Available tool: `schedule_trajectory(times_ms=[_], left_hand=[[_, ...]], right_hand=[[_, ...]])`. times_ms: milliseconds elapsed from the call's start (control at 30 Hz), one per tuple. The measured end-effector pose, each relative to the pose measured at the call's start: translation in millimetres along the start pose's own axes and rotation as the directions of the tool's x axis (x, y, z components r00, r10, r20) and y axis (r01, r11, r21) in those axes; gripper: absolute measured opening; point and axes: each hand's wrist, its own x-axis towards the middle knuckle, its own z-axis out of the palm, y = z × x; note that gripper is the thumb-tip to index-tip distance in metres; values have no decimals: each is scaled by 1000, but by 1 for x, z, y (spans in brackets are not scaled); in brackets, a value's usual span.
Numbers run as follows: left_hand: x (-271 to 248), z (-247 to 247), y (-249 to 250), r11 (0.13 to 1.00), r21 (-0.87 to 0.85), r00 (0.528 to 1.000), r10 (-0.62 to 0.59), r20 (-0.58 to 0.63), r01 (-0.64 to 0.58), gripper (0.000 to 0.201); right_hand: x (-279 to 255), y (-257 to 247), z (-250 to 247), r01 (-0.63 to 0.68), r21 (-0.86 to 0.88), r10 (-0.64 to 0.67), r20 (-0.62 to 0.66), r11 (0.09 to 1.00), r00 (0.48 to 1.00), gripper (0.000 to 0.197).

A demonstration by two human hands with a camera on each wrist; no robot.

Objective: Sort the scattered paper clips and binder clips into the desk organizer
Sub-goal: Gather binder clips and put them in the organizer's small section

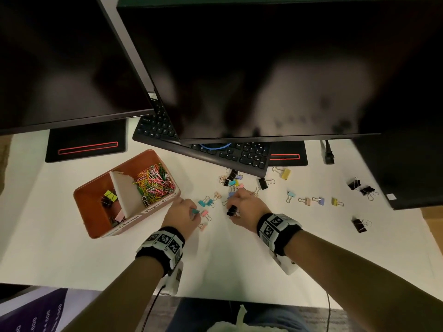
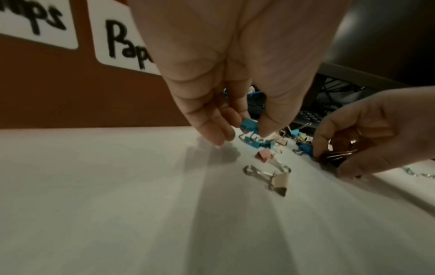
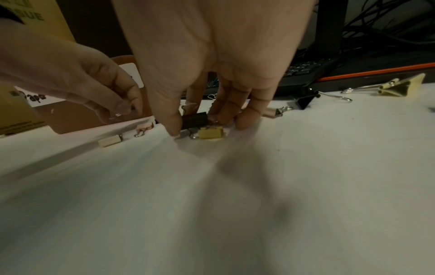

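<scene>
The brown desk organizer [image 1: 94, 226] stands at the left of the white desk; its right compartment holds coloured paper clips [image 1: 153, 182], its left one a few binder clips [image 1: 109, 196]. Just right of it my left hand [image 1: 184, 212] pinches a teal binder clip [image 2: 249, 125] between thumb and fingers, a little above the desk. My right hand [image 1: 242, 208] grips a black binder clip [image 3: 195, 120] low over the desk, with a yellow clip [image 3: 210, 133] lying under its fingers. Pink and beige clips [image 2: 280, 183] lie between the hands. Several more binder clips [image 1: 318, 200] are scattered to the right.
A black keyboard [image 1: 215, 152] lies slanted behind the clips, partly under a large dark monitor [image 1: 263, 68]. A second monitor [image 1: 60, 68] and its stand base [image 1: 86, 144] sit behind the organizer. A dark box [image 1: 402, 173] stands at the right; the desk's front edge is near my body.
</scene>
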Motion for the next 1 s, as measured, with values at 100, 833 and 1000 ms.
schedule_trajectory(times_ms=[100,833,1000], left_hand=[[-8,-5,-3,996,-13,996,93,0,-93,18],[-9,4,0,967,215,959,74,275,-136,47],[-8,5,0,969,206,954,74,290,-137,53]], right_hand=[[0,1,-4,8,38,-6,-67,999,998,25],[-23,25,-16,-126,65,127,-11,990,992,40],[-24,29,-14,-45,51,48,-60,998,997,33]])
